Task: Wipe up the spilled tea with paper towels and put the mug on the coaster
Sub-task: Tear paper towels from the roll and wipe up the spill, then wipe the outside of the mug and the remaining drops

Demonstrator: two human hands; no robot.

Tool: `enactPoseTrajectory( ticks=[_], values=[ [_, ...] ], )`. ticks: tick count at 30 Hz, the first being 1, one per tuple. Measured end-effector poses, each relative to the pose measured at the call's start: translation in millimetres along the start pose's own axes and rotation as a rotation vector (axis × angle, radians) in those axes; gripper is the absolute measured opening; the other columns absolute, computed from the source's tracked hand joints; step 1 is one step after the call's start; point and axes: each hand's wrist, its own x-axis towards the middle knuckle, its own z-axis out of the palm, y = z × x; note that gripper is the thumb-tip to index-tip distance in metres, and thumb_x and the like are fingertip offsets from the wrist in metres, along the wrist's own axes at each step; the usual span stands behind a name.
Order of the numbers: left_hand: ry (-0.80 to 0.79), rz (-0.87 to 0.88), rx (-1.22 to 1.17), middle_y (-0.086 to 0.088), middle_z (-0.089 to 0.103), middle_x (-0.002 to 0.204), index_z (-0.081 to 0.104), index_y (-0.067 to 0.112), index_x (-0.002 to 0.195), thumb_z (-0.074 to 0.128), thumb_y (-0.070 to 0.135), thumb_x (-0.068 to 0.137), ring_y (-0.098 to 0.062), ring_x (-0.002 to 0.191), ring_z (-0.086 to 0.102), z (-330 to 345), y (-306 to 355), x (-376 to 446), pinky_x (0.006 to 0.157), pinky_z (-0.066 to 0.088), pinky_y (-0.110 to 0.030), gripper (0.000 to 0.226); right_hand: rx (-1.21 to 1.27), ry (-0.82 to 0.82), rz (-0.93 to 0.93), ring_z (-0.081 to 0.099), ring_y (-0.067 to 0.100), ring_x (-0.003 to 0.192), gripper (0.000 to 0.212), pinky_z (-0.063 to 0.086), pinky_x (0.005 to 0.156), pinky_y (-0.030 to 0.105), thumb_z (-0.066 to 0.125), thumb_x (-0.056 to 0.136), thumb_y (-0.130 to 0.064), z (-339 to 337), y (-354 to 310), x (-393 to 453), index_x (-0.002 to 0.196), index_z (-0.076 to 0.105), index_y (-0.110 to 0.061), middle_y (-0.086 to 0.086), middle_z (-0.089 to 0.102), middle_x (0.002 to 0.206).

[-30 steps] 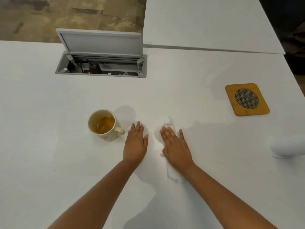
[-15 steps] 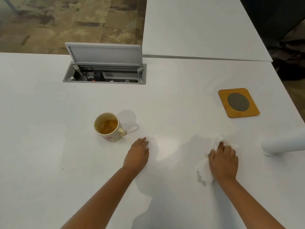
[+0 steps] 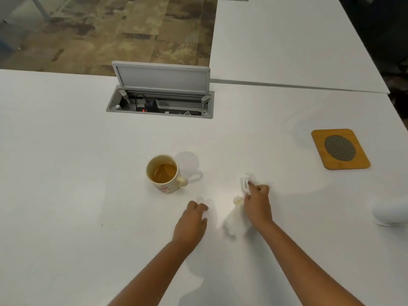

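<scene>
Paper towel (image 3: 234, 217), now bunched in our clenched right hand (image 3: 257, 204), has swept back toward the mug (image 3: 164, 173), so wiping continues; our left hand (image 3: 191, 224) rests loosely curled and holds nothing.

No text, label, brand or number can be read anywhere. The mug (image 3: 164, 174) bears only a blurred pink pattern on its side, too soft to tell whether it holds any letters.
</scene>
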Motion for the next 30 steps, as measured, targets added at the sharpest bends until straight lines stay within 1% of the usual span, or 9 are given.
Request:
enactPoseTrajectory(
  ticks=[4, 7, 9, 14, 20, 23, 25, 28, 30],
  values=[
    [0.132, -0.078, -0.012, -0.004, 0.048, 0.123, 0.052, 0.017, 0.120, 0.045, 0.017, 0.092, -0.019, 0.107, 0.052, -16, -23, 8, 0.090, 0.043, -0.025, 0.029, 0.027, -0.121, 0.000, 0.045, 0.017, 0.089, 0.061, 0.036, 0.087, 0.023, 0.050, 0.086, -0.012, 16, -41, 32, 0.142, 0.031, -0.019, 0.003, 0.028, 0.118],
    [0.157, -0.081, -0.016, -0.003, 0.050, 0.121, 0.055, 0.017, 0.115, 0.043, 0.012, 0.091, -0.018, 0.106, 0.052, -21, -31, 6, 0.086, 0.044, -0.024, 0.027, -0.066, -0.250, -0.120, 0.037, 0.025, 0.118, 0.073, 0.034, 0.099, 0.026, 0.059, 0.079, -0.014, 36, -63, 29, 0.143, 0.027, -0.018, 0.009, 0.025, 0.131],
    [0.167, -0.085, -0.031, -0.001, 0.050, 0.120, 0.056, 0.017, 0.112, 0.041, 0.010, 0.091, -0.017, 0.104, 0.053, -22, -37, 3, 0.082, 0.043, -0.020, 0.027, -0.209, -0.318, -0.239, 0.032, 0.028, 0.123, 0.076, 0.035, 0.101, 0.030, 0.059, 0.076, -0.014, 45, -64, 21, 0.144, 0.025, -0.022, 0.009, 0.025, 0.136],
    [0.141, -0.103, -0.041, 0.002, 0.055, 0.114, 0.060, 0.020, 0.106, 0.040, 0.012, 0.092, -0.014, 0.096, 0.057, -29, -55, -7, 0.077, 0.041, -0.017, 0.025, -0.541, -0.357, -0.529, 0.035, 0.024, 0.120, 0.062, 0.033, 0.094, 0.037, 0.053, 0.084, -0.018, 31, -36, 15, 0.137, 0.034, -0.043, -0.005, 0.033, 0.140],
    [0.009, -0.111, 0.073, 0.005, 0.060, 0.111, 0.059, 0.026, 0.103, 0.044, 0.019, 0.091, -0.009, 0.093, 0.054, -64, -86, -17, 0.079, 0.042, -0.018, 0.021, -0.502, -0.322, -0.367, 0.033, 0.025, 0.126, 0.048, 0.034, 0.103, 0.035, 0.052, 0.092, -0.029, -25, -3, 33, 0.137, 0.038, -0.038, -0.001, 0.032, 0.144],
    [0.207, -0.158, 0.048, 0.000, 0.058, 0.112, 0.059, 0.021, 0.106, 0.047, 0.017, 0.090, -0.013, 0.088, 0.056, -83, -88, -17, 0.073, 0.042, -0.021, 0.021, -0.597, -0.522, -0.165, 0.023, 0.032, 0.134, 0.079, 0.022, 0.110, 0.034, 0.061, 0.084, -0.038, -43, 6, 25, 0.146, 0.013, -0.032, 0.005, 0.010, 0.153],
    [0.402, -0.152, -0.034, -0.003, 0.053, 0.115, 0.056, 0.017, 0.108, 0.050, 0.012, 0.088, -0.016, 0.086, 0.058, -94, -83, -14, 0.068, 0.043, -0.024, 0.022, -0.659, -0.543, -0.127, 0.025, 0.033, 0.131, 0.092, 0.030, 0.106, 0.035, 0.066, 0.079, -0.029, -45, 11, 12, 0.147, 0.004, -0.032, 0.004, 0.004, 0.153],
    [0.666, -0.071, -0.209, 0.001, 0.047, 0.114, 0.051, 0.019, 0.109, 0.052, 0.010, 0.085, -0.015, 0.090, 0.057, -110, -70, -7, 0.066, 0.044, -0.025, 0.026, -0.496, -0.368, -0.157, 0.038, 0.030, 0.119, 0.073, 0.043, 0.094, 0.036, 0.058, 0.084, -0.012, -37, 14, -1, 0.144, 0.021, -0.030, 0.006, 0.021, 0.145],
    [0.721, -0.007, -0.257, 0.003, 0.046, 0.118, 0.047, 0.022, 0.114, 0.055, 0.017, 0.084, -0.014, 0.099, 0.054, -118, -60, 0, 0.071, 0.045, -0.025, 0.032, -0.281, -0.262, -0.116, 0.047, 0.026, 0.103, 0.058, 0.044, 0.076, 0.029, 0.056, 0.086, -0.007, -31, 10, -1, 0.137, 0.036, -0.025, 0.010, 0.035, 0.135]
  ],
)
